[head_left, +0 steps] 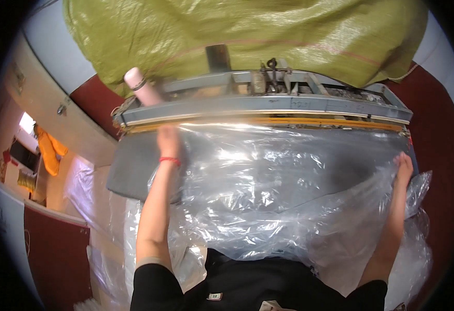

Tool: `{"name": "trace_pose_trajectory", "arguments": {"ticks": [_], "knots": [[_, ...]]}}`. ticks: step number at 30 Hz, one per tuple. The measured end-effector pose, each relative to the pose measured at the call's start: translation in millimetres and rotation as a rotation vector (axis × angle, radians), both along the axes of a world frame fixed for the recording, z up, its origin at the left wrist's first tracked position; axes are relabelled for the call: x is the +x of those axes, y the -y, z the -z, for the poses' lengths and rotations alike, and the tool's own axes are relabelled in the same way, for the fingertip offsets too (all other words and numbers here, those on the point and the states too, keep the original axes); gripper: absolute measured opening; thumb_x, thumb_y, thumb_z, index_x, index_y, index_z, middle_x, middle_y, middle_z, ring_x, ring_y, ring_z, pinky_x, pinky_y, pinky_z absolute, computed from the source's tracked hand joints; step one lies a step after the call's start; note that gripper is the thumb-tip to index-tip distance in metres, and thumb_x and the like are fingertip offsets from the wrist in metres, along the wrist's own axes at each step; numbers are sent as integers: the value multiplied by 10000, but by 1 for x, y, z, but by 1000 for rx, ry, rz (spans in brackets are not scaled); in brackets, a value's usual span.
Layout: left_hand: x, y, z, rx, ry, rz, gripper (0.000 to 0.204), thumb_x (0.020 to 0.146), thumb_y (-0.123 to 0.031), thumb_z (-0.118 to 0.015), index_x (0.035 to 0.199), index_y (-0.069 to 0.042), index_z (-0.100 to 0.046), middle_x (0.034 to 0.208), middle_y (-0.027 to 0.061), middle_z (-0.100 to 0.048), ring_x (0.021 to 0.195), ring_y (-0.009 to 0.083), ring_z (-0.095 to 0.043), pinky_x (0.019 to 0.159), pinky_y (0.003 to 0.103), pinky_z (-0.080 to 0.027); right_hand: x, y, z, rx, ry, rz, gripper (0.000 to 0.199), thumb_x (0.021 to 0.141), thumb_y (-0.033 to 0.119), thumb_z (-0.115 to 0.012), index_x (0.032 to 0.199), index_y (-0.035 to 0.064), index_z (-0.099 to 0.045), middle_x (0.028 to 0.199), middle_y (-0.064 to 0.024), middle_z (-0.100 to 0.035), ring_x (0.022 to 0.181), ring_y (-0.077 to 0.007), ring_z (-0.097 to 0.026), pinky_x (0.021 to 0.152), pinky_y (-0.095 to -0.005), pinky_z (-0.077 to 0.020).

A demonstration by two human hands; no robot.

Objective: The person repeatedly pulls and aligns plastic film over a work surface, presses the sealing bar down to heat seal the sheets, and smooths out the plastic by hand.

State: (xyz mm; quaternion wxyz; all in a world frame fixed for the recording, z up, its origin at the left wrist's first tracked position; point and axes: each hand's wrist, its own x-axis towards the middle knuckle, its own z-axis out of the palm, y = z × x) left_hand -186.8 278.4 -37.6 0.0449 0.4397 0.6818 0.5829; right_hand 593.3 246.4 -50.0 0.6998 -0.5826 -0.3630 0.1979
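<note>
A wide clear plastic sheet (248,199) lies crinkled over the grey surface (133,163) of the bench and drapes down against my body. My left hand (168,140), with a red cord on its wrist, is at the sheet's far left corner, close to the orange strip (284,121). Motion blurs its fingers, so its grip does not show clearly. At the right end of the bench, my right hand (404,167) has its fingers pinched on the sheet's edge. More loose film bunches below and beside that hand.
Behind the strip runs a long grey metal frame (248,106) with clamp-like parts (272,75). A pink bottle (141,85) leans at its left. A large yellow-green woven tarp (248,31) covers the back. Leftward, a doorway shows an orange garment (50,147).
</note>
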Motion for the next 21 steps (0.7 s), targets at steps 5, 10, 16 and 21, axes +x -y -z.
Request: {"name": "trace_pose_trajectory", "arguments": {"ticks": [5,10,16,21], "knots": [[-23,3,3,143,-257,-136,167,853,-176,-461,761,-38,-475,608,21,-463,553,94,-414,529,247,-382,-48,-60,7,72,487,49,144,832,185,-550,799,47,-527,673,31,-482,612,-36,-399,556,-187,-337],[-43,-20,14,173,49,-9,186,866,-189,-482,733,-60,-482,603,-36,-447,516,45,-361,461,196,-311,-83,-96,1,43,333,-23,135,828,164,-556,785,43,-518,653,41,-474,598,-44,-410,557,-185,-353],[-43,-21,10,91,163,-6,176,821,-177,-529,718,-40,-484,578,-11,-455,496,55,-394,464,200,-339,-91,-109,4,44,384,137,164,788,169,-605,751,47,-500,616,41,-470,554,-37,-402,529,-178,-353],[-35,-23,1,130,159,-162,149,813,-150,-520,741,-30,-468,618,15,-478,518,77,-430,484,209,-366,-73,-106,-1,25,300,150,107,772,118,-566,752,49,-486,607,8,-491,524,-62,-440,509,-197,-372]]}}
